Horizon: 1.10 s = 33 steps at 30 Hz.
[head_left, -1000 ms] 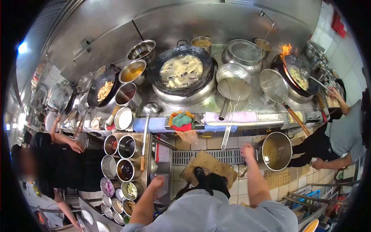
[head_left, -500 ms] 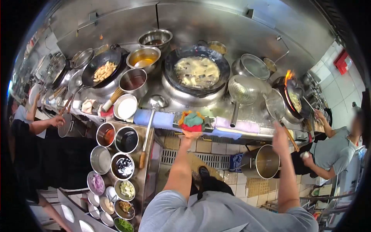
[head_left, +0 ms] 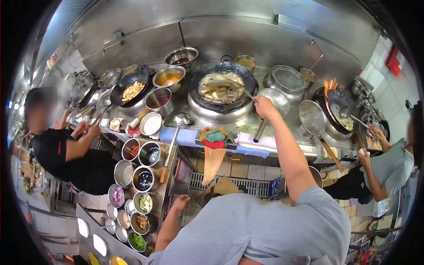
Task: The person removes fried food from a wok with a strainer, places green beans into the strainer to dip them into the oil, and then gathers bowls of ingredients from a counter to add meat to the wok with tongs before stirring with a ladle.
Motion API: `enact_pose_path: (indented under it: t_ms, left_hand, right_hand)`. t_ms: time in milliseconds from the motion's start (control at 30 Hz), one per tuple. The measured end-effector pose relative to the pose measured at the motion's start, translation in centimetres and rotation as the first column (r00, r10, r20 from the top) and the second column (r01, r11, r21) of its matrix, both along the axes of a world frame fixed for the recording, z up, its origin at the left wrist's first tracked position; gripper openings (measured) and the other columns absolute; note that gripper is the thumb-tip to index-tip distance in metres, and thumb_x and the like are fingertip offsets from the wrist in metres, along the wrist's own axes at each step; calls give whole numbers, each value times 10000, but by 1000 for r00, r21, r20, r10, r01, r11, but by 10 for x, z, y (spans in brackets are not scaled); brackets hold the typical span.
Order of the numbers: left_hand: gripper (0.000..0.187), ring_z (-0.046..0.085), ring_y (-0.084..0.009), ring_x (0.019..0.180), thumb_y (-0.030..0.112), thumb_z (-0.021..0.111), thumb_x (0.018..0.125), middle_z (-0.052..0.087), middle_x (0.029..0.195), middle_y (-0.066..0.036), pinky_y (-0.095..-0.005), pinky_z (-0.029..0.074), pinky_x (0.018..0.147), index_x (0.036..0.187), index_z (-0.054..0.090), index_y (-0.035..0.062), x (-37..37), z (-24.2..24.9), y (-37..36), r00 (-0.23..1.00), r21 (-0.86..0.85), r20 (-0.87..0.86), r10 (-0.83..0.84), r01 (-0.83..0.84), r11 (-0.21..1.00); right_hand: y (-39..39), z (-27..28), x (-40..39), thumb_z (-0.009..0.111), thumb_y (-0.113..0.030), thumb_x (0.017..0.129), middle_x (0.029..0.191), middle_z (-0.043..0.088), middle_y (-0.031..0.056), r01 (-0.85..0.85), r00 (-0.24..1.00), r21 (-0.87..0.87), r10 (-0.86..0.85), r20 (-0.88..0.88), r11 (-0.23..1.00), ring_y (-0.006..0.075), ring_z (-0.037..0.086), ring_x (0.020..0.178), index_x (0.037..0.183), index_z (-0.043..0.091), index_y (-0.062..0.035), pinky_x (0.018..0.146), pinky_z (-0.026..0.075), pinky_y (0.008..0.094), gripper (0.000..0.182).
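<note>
My right hand (head_left: 265,107) is closed round the thin handle of a metal cooking utensil (head_left: 248,93). Its working end lies among pale pieces of food (head_left: 216,88) in liquid inside the large black wok (head_left: 193,96), so its exact kind is hard to tell. Just beside that hand is a perforated skimmer (head_left: 277,100) with a dark handle. Lower down, my left hand (head_left: 181,202) hangs near the counter's edge, fingers loosely apart and holding nothing visible. A tan cloth (head_left: 213,164) hangs from the stove front, below bunched coloured cloths (head_left: 214,138).
A ladle (head_left: 182,119) rests across the left counter beside seasoning pots (head_left: 149,153). To the right lie a wooden-handled strainer (head_left: 312,117) and a flaming wok (head_left: 335,110). Co-workers stand left (head_left: 66,152) and right (head_left: 388,172); a stockpot (head_left: 316,176) sits below the stove.
My right hand has moved up and left to the wok, now gripping a utensil. My left hand has left the coloured cloths and dropped down and left. The tan cloth now hangs in view.
</note>
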<state>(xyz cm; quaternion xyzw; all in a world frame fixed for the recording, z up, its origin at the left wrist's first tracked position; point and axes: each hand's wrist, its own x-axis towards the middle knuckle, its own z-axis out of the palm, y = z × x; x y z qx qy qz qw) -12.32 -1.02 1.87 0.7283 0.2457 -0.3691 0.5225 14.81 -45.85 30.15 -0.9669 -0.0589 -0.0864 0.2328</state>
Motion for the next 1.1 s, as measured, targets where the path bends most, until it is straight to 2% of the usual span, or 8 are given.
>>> enact_pose_path:
  t_ms: [167, 367, 467, 533, 733, 767, 967, 1100]
  left_hand:
    - [333, 589, -221, 699, 265, 527, 858, 551, 1017, -56, -322, 471, 537, 1149, 452, 122, -47, -31, -12, 791, -282, 205, 577, -516, 809]
    - [347, 611, -269, 802, 298, 527, 852, 544, 1029, -55, -314, 442, 533, 1148, 427, 148, -151, -53, -61, 806, -110, -92, 585, -592, 798]
    - [383, 612, -274, 803, 320, 514, 855, 540, 1076, -64, -330, 429, 546, 1177, 397, 150, -196, -54, -77, 718, -79, -155, 678, -693, 716]
    - [387, 611, -275, 807, 328, 504, 858, 535, 1093, -68, -334, 424, 548, 1182, 393, 147, -215, -55, -86, 655, -99, -169, 737, -755, 648]
    - [407, 589, -233, 862, 366, 505, 849, 519, 1139, -52, -353, 430, 597, 1177, 392, 153, -236, -61, -90, 526, -247, -132, 840, -838, 486]
    - [407, 589, -233, 862, 366, 505, 849, 519, 1139, -52, -353, 430, 597, 1177, 392, 153, -242, -60, -89, 545, -231, -145, 825, -830, 508]
    - [397, 581, -229, 860, 353, 501, 852, 505, 1164, -45, -370, 431, 676, 1193, 402, 176, -243, -63, -61, 560, -254, -140, 817, -818, 517]
    - [351, 535, -254, 924, 325, 498, 854, 525, 1103, -41, -373, 426, 677, 1174, 437, 194, -247, -68, -50, 788, -235, -54, 614, -608, 759]
  right_hand:
    - [-36, -15, 29, 508, -100, 743, 943, 580, 234, 154, 982, 186, -171, 77, 970, 369, 553, 905, 1075, 547, -46, 795, 438, 409, 338]
    - [-45, -76, 98, 459, -15, 705, 808, 606, 211, 228, 931, 195, -272, 243, 954, 359, 592, 746, 994, 513, -7, 676, 469, 413, 294]
    - [-22, -89, 87, 418, 16, 724, 749, 603, 178, 387, 920, 565, -272, -281, 729, 257, 577, 554, 1006, 498, -19, 482, 462, 354, 295]
    - [0, -99, 85, 382, 37, 739, 711, 581, 160, 517, 853, 822, -68, -517, 238, 153, 477, 432, 1007, 479, -15, 348, 375, 262, 290]
    - [11, -124, 108, 401, -48, 849, 577, 420, 33, 751, 576, 641, 635, -515, -161, 55, 337, 365, 878, 460, 61, 285, 280, 168, 127]
    - [20, -108, 93, 397, -96, 880, 566, 399, 18, 740, 637, 630, 545, -546, -234, 47, 333, 381, 877, 455, 69, 293, 287, 150, 175]
    - [27, -72, 57, 403, -71, 864, 736, 508, 94, 604, 746, 796, 382, -545, -43, 38, 350, 403, 928, 431, 15, 297, 281, 146, 110]
    - [29, -44, 48, 426, -60, 839, 790, 546, 143, 428, 863, 858, 152, -481, 283, 63, 341, 386, 1209, 372, -140, 296, 230, 197, 382]
